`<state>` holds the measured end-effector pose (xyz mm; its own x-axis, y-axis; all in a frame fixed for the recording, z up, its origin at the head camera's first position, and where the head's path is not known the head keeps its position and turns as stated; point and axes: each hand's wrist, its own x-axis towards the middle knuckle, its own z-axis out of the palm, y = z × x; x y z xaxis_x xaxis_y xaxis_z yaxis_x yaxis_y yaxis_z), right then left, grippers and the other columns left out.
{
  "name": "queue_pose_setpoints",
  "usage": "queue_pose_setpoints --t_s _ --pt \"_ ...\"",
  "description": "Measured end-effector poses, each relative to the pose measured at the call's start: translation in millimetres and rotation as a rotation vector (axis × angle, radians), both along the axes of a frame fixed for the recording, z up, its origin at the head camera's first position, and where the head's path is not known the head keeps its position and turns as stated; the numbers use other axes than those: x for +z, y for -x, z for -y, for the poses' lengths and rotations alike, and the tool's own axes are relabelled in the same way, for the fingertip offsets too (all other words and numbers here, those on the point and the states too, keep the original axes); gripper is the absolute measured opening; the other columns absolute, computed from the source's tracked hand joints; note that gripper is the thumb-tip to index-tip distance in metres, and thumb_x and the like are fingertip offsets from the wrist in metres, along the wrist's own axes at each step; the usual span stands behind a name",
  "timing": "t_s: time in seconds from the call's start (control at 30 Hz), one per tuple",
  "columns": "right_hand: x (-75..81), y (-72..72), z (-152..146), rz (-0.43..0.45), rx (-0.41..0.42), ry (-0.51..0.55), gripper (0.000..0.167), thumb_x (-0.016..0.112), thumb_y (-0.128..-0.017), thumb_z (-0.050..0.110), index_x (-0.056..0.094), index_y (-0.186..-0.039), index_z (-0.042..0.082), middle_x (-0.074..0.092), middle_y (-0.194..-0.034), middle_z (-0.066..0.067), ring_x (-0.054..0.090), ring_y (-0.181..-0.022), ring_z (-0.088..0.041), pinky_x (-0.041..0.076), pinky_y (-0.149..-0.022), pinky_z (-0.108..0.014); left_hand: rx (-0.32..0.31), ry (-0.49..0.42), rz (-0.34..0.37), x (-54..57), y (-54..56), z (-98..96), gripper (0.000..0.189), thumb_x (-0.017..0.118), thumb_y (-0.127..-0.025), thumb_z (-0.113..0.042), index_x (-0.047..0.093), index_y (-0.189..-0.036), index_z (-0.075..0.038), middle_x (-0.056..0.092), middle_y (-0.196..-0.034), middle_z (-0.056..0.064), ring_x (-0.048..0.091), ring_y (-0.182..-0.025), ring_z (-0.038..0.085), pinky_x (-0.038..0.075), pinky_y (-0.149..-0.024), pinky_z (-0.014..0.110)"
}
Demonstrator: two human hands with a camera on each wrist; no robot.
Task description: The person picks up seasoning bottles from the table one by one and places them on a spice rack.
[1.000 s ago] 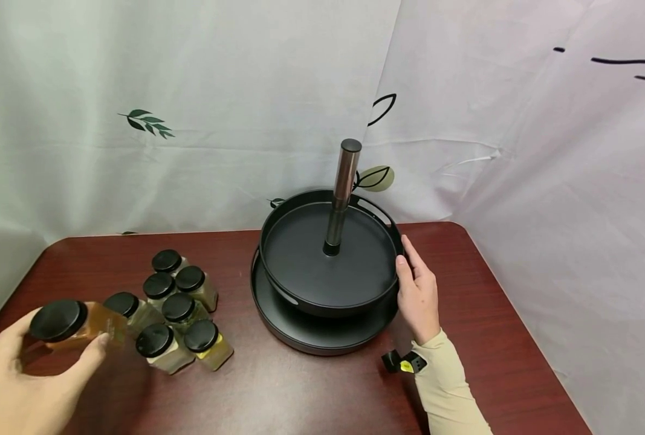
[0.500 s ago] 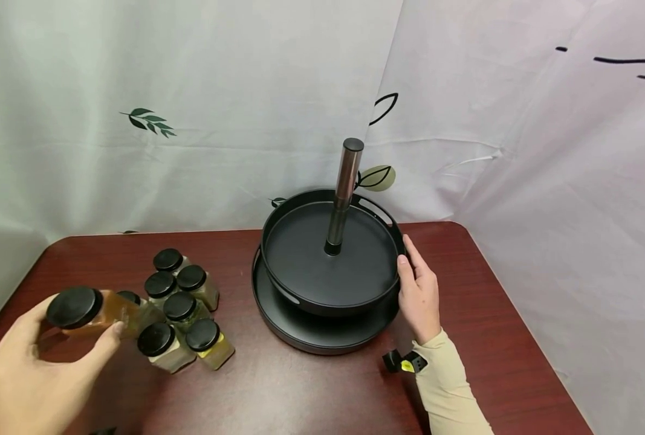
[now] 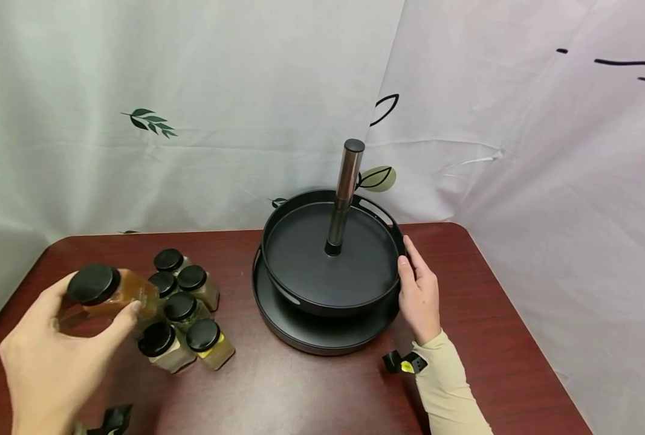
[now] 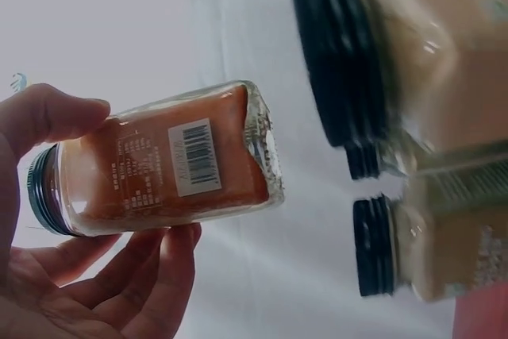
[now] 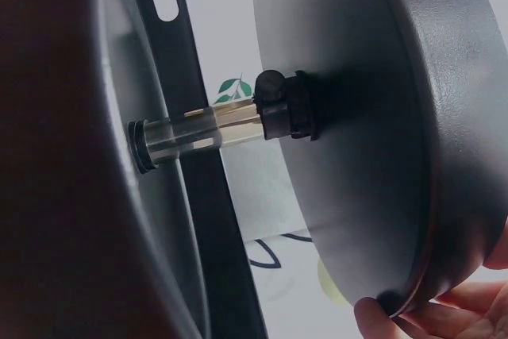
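My left hand [image 3: 55, 356] grips a square glass spice jar [image 3: 132, 293] between thumb and fingers, above the table at the left. The jar is full of orange-brown powder, lies tilted on its side, and has a black lid. In the left wrist view, a barcode label [image 4: 193, 156] shows on it. Right of it stand several other black-lidded spice jars [image 3: 210, 347], partly covered by the held one. At the centre is a round black two-tier tray [image 3: 327, 284] with a metal post. My right hand [image 3: 420, 293] holds the right edge of its upper tier, thumb at the rim.
The lower tier [image 3: 322, 338] rests on the reddish-brown table [image 3: 278, 393]. A white cloth [image 3: 235, 109] with leaf prints hangs behind the table and along its right side. A strap with a small black device [image 3: 404, 361] sits on my right wrist.
My left hand has moved right and away from me with the spice jar, now in front of the leftmost standing jars. The right hand and the two-tier tray have stayed in place.
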<state>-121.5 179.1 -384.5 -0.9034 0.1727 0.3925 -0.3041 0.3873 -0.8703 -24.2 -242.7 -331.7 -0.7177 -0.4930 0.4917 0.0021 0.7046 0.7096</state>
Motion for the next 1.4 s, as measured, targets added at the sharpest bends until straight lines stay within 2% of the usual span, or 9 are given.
queue_pose_setpoints --t_s 0.13,0.33,0.47,0.53,0.77,0.97,1.27,1.4 --pt "0.0 0.0 -0.7 0.002 -0.004 -0.006 0.042 0.047 -0.108 0.017 0.048 -0.150 0.014 0.047 -0.152 -0.001 0.046 -0.136 -0.016 0.036 -0.106 -0.019 -0.029 0.018 -0.002 3.4 6.5 -4.9 0.057 0.091 -0.069 -0.010 0.071 -0.122 -0.017 0.056 -0.093 -0.037 0.055 -0.084 -0.020 0.039 -0.070 0.001" --pt "-0.4 0.2 -0.1 0.015 0.003 0.002 0.043 0.047 -0.108 0.018 0.047 -0.151 0.015 0.046 -0.153 0.000 0.042 -0.140 -0.015 0.036 -0.113 -0.037 -0.054 0.042 0.000 9.1 16.4 -11.3 0.057 0.090 -0.069 -0.012 0.071 -0.123 -0.016 0.054 -0.095 -0.037 0.052 -0.084 -0.022 0.036 -0.074 0.005" --pt "-0.8 -0.4 -0.4 0.026 -0.002 0.000 0.043 0.046 -0.109 0.020 0.046 -0.151 0.016 0.046 -0.153 0.003 0.042 -0.140 -0.012 0.036 -0.113 -0.030 -0.093 0.057 -0.020 12.6 24.4 -15.2 0.055 0.090 -0.068 -0.011 0.071 -0.120 -0.013 0.055 -0.094 -0.036 0.052 -0.082 -0.022 0.035 -0.074 0.009" --pt "-0.9 -0.4 -0.9 0.027 -0.004 -0.002 0.043 0.046 -0.109 0.020 0.046 -0.151 0.016 0.046 -0.153 0.003 0.042 -0.140 -0.012 0.036 -0.112 -0.026 -0.120 0.062 -0.038 14.0 28.5 -17.5 0.054 0.090 -0.067 -0.009 0.072 -0.118 -0.013 0.056 -0.094 -0.036 0.054 -0.081 -0.020 0.036 -0.073 0.006" --pt "-1.4 0.6 -1.7 0.020 -0.002 -0.004 0.043 0.046 -0.108 0.019 0.046 -0.151 0.014 0.046 -0.153 0.000 0.042 -0.141 -0.015 0.036 -0.114 -0.035 -0.210 0.066 -0.090 19.4 38.0 -27.6 0.049 0.089 -0.067 -0.007 0.072 -0.113 -0.012 0.062 -0.089 -0.028 0.059 -0.075 -0.014 0.043 -0.065 0.003" --pt "-1.5 0.3 -0.9 0.023 0.003 0.002 0.043 0.046 -0.109 0.020 0.046 -0.152 0.015 0.045 -0.153 0.002 0.042 -0.141 -0.014 0.036 -0.112 -0.027 -0.234 0.064 -0.111 26.6 44.1 -33.0 0.049 0.089 -0.068 -0.008 0.072 -0.115 -0.013 0.063 -0.090 -0.028 0.061 -0.078 -0.013 0.045 -0.070 0.003" --pt "-1.4 1.6 -1.7 0.005 0.007 -0.003 0.043 0.046 -0.108 0.017 0.047 -0.151 0.013 0.046 -0.153 -0.002 0.042 -0.141 -0.018 0.036 -0.112 -0.027 -0.252 0.084 -0.108 36.0 53.3 -40.7 0.048 0.087 -0.071 -0.011 0.072 -0.116 -0.015 0.063 -0.090 -0.027 0.060 -0.078 -0.014 0.044 -0.069 0.004" --pt "-1.2 1.9 -1.6 0.003 0.004 -0.003 0.043 0.046 -0.108 0.018 0.047 -0.151 0.013 0.046 -0.153 -0.001 0.042 -0.141 -0.017 0.036 -0.112 -0.026 -0.273 0.092 -0.114 39.5 58.2 -46.5 0.048 0.086 -0.072 -0.012 0.072 -0.118 -0.016 0.065 -0.093 -0.022 0.060 -0.080 -0.013 0.044 -0.069 0.006"
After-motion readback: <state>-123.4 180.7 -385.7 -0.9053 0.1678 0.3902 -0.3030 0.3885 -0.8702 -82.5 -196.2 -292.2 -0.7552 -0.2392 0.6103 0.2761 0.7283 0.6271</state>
